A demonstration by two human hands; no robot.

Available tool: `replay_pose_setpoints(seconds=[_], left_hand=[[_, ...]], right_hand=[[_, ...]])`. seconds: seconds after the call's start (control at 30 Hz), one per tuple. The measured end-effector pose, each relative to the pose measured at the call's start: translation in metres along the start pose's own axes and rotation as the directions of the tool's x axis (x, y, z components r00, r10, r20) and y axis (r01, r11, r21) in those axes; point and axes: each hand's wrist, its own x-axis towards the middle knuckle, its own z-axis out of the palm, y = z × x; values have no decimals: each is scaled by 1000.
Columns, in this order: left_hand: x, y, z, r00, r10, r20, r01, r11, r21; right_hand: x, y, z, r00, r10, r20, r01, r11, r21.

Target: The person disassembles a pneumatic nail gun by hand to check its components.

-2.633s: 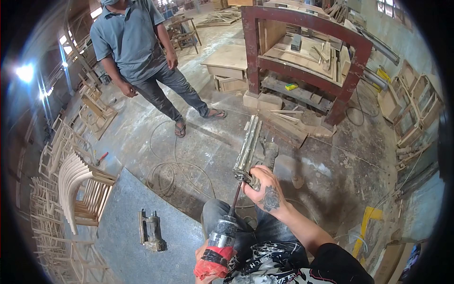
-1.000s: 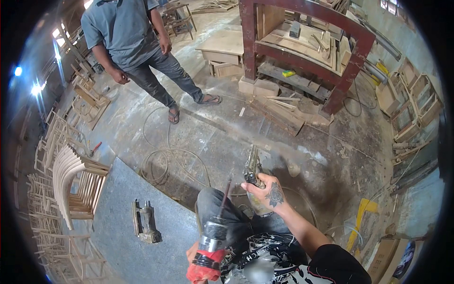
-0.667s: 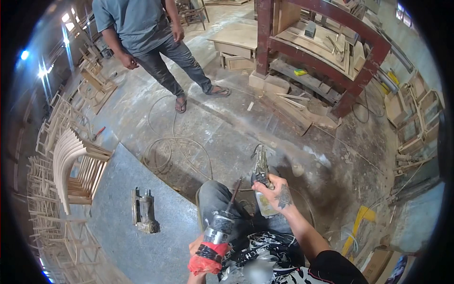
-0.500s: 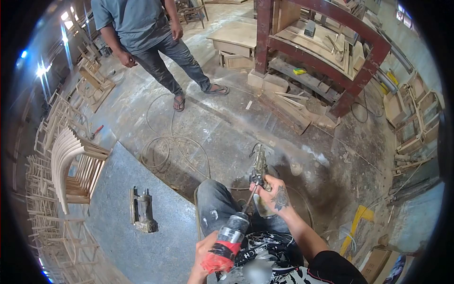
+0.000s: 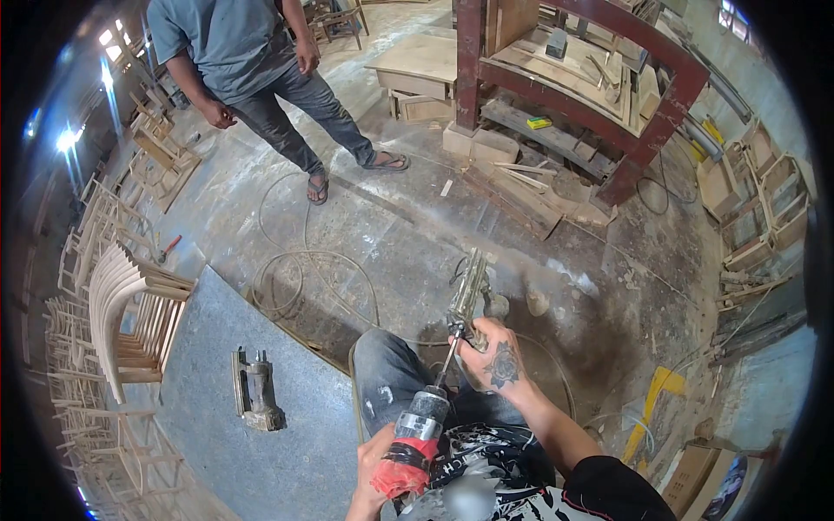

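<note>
My left hand [image 5: 373,464] is closed around a drill [image 5: 415,438] wrapped in red tape. From its chuck, a long bit [image 5: 448,362] points up to a worn metal nail gun [image 5: 470,291]. Around the lower part of that nail gun, my right hand [image 5: 493,354] is closed, over my knees; its fingers are partly hidden. The bit's tip meets or nearly meets the tool near my right thumb. A second nail gun [image 5: 258,391] lies on the blue-grey board [image 5: 204,434] at left.
Another person [image 5: 252,78] in sandals stands ahead. Curved wooden chair parts [image 5: 113,304] are stacked at left. A hose [image 5: 304,253] loops over the floor. A red metal frame [image 5: 565,87] holding wood stands at upper right, and a yellow piece [image 5: 653,412] lies at right.
The view has shifted slightly, so the surroundings appear a little further left. Both hands keep their hold, with the drill and nail gun in nearly the same arrangement.
</note>
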Motion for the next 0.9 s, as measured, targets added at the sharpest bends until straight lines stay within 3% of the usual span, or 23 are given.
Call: replay_pose_setpoints(seconds=[0.33,0.63,0.83,0.9], left_hand=[[0,-5,-4,996,72,-44,-73,997,-7],[-12,-13,-13,994,-78,-76,61,979,-196],[-33,-31,-18,989,-81,-124,80,997,-12],[-38,-32,-19,979,-134,-155,121,989,-90]], right_hand=[[6,-18,3,999,5,47,-4,1000,-9],[8,-20,22,991,-118,66,122,991,-60],[14,-28,42,976,-193,96,200,978,-66],[18,-33,47,971,-195,136,206,976,-69]])
